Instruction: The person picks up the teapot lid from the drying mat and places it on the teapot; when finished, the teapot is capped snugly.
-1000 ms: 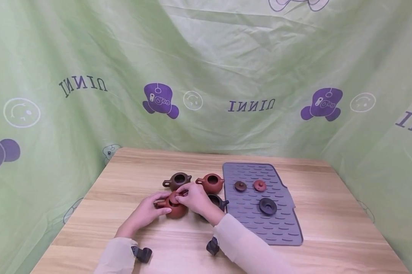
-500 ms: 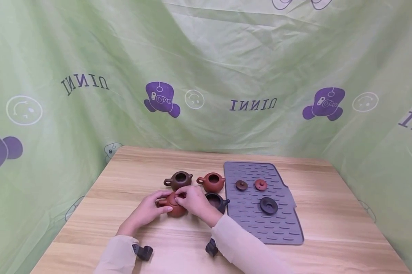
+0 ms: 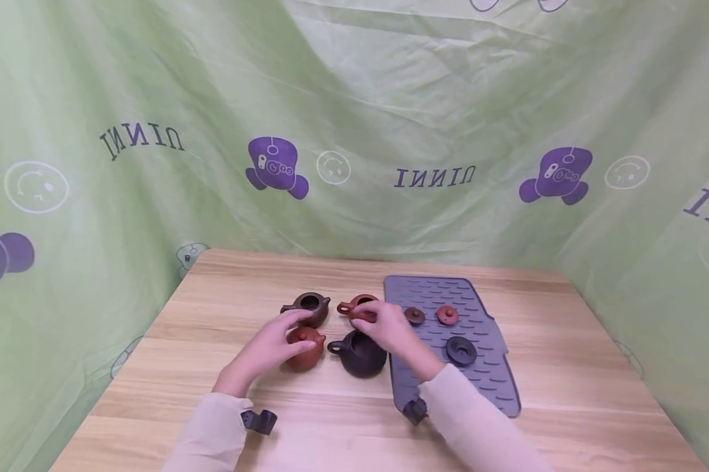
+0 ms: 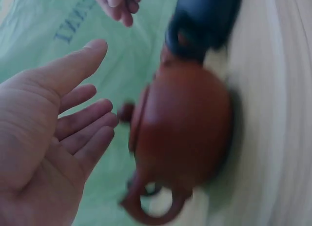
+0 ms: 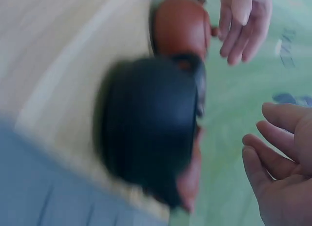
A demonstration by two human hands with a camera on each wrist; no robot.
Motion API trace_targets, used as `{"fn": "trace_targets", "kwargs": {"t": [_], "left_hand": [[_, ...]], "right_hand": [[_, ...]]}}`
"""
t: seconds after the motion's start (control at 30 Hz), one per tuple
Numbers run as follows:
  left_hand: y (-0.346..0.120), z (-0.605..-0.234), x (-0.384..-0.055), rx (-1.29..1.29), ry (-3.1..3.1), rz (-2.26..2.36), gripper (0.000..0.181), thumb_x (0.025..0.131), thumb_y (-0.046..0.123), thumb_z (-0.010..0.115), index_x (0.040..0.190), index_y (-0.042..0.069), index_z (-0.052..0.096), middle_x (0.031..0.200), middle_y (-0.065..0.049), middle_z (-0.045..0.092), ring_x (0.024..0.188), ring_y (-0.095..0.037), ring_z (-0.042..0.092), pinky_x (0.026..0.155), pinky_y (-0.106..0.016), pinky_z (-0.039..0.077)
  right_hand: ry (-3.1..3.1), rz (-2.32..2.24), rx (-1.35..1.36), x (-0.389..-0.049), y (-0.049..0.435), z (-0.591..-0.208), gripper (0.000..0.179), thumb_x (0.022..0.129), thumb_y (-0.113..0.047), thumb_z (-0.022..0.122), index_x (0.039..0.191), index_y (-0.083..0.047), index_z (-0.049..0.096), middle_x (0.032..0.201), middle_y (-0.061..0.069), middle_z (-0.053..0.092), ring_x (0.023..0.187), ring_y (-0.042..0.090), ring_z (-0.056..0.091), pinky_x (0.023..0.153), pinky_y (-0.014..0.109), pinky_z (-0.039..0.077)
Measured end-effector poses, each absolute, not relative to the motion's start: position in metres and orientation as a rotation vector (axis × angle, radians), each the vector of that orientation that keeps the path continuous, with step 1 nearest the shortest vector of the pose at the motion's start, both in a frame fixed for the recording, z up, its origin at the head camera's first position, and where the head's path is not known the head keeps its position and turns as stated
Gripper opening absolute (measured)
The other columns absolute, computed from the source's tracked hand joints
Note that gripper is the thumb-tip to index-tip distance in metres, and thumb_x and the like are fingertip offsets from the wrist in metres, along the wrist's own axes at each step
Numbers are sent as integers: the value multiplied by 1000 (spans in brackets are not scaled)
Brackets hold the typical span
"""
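Observation:
A lidded reddish-brown teapot (image 3: 305, 354) stands at the front left of a cluster of teapots; its lid and knob show in the left wrist view. Beside it hovers my left hand (image 3: 272, 344), fingers spread and apart from the pot. My right hand (image 3: 392, 331) is above the lidless black teapot (image 3: 362, 357), fingers loosely bent and nothing in them. Behind stand a lidless dark brown teapot (image 3: 314, 314) and a lidless red teapot (image 3: 360, 303), the latter partly hidden by my right hand.
A grey ridged mat (image 3: 431, 380) lies on the right of the wooden table (image 3: 567, 367). On it rest a brown lid (image 3: 414, 316), a red lid (image 3: 447, 315) and a black lid (image 3: 461, 351). A green printed curtain (image 3: 354, 216) hangs behind.
The reddish-brown teapot's lid, pinched in my right hand a second ago, now sits on the pot. The right hand has let go and moved right; the left has come off the pot.

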State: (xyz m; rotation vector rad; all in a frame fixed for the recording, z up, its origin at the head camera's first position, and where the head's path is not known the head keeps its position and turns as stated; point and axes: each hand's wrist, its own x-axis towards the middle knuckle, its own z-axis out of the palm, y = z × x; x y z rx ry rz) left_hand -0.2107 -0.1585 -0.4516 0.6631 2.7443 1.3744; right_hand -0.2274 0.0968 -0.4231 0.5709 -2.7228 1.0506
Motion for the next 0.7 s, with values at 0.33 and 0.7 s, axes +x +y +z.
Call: {"fn": "trace_targets", "kwargs": {"t": [0.33, 0.7], "left_hand": [[-115, -451, -209, 802, 2742, 1224, 59, 85, 23, 77, 134, 0, 55, 133, -16, 55, 109, -34, 60, 94, -46, 48], [-88, -460, -219, 929, 2761, 1018, 60, 82, 19, 80, 131, -5, 55, 133, -21, 55, 126, -34, 48, 106, -45, 38]], "right_hand": [[-2754, 1070, 345, -218, 169, -419, 19, 84, -11, 77, 102, -6, 75, 96, 5, 72, 90, 23, 67, 81, 41, 54], [-2771, 979, 236, -210, 239, -436, 20, 84, -8, 76, 102, -2, 74, 100, 17, 70, 89, 31, 67, 80, 48, 53]]}}
